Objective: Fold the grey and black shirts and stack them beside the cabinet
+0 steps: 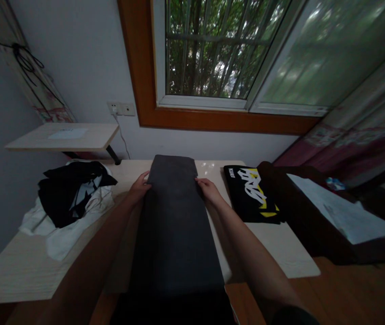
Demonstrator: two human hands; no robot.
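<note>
A dark grey garment (177, 216) lies as a long, smooth strip down the middle of the table, running from the far side to the near edge and toward my body. Its exact kind does not show. My left hand (140, 188) is closed on its left edge near the far end, thumb on top. Level with it on the opposite edge, my right hand (207, 188) grips the cloth between thumb and fingers. The near end of the garment fades into dark shadow.
A rumpled pile of black and white clothes (67, 198) sits at left, below a raised shelf (94, 137). To the right lies a folded black shirt (251, 194) with white and yellow print. Beyond the pale table (294, 253) stands a dark brown sofa (314, 221) with papers.
</note>
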